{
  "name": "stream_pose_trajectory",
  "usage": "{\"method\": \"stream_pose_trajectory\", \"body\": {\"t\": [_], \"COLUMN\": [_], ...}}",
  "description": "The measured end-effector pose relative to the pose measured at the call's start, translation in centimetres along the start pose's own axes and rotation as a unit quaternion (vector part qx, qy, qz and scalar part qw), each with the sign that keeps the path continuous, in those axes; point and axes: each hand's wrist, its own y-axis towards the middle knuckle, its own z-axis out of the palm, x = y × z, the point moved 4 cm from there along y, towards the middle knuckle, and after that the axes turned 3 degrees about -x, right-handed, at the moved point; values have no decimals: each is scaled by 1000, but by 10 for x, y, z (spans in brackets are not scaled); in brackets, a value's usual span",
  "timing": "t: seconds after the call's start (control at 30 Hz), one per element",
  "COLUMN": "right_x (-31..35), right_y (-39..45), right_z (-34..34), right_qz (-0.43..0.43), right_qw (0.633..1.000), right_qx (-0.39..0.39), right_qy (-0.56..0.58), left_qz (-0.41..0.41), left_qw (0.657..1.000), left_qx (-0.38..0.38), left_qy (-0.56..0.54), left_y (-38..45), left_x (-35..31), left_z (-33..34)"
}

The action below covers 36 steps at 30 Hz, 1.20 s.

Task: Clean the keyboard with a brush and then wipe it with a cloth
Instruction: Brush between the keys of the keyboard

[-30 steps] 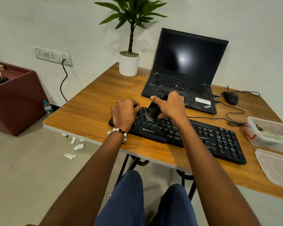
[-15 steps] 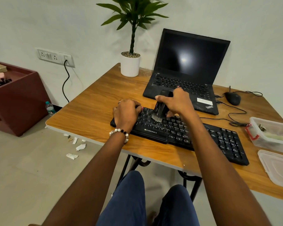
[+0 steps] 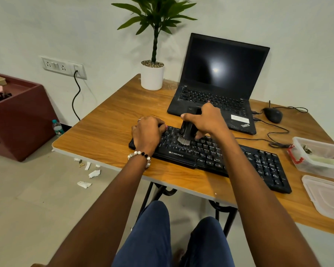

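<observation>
A black keyboard (image 3: 210,157) lies slanted across the wooden table (image 3: 108,135). My right hand (image 3: 206,120) grips a black brush (image 3: 186,133) upright, and its pale bristles touch the keys in the keyboard's left half. My left hand (image 3: 148,132) rests on the keyboard's left end with its fingers curled over the far edge, holding it still. A bead bracelet sits on that wrist. No cloth can be clearly made out; pale items lie in the plastic box at the right.
An open black laptop (image 3: 218,83) stands behind the keyboard, with a potted plant (image 3: 152,74) to its left. A wired mouse (image 3: 273,115) and cable lie at the right. A clear plastic box (image 3: 316,157) and its lid (image 3: 326,195) sit at the right edge.
My right hand has swept the brush a little to the right along the keys. The left hand has stayed on the keyboard's left end.
</observation>
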Motion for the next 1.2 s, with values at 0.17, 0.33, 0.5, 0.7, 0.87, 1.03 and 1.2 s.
{"method": "stream_pose_trajectory", "body": {"t": [0.17, 0.33, 0.5, 0.7, 0.87, 1.03, 1.2], "right_x": [-13, -24, -31, -36, -39, -42, -44], "right_y": [-2, -8, -4, -7, -4, -5, -8], "right_z": [-5, 3, -12, 1, -16, -20, -4], "right_qz": [-44, -37, -19, -56, -9, -16, -47], "right_qw": [990, 996, 994, 988, 996, 983, 988], "right_qx": [-134, -79, -69, -141, -43, -130, -131], "right_qy": [-18, 21, 83, 24, 73, 125, 64], "left_qz": [-1, 2, 0, 2, 0, 2, 2], "left_qw": [1000, 1000, 1000, 1000, 1000, 1000, 1000], "left_qx": [3, 2, 2, 3, 4, 3, 4], "left_qy": [-1, 1, -2, 1, -4, -4, -3], "left_y": [0, -1, -1, -2, -2, -3, -3], "left_x": [0, -1, -1, -3, -4, -4, -4], "left_z": [0, -1, -2, -2, -4, -4, -4]}}
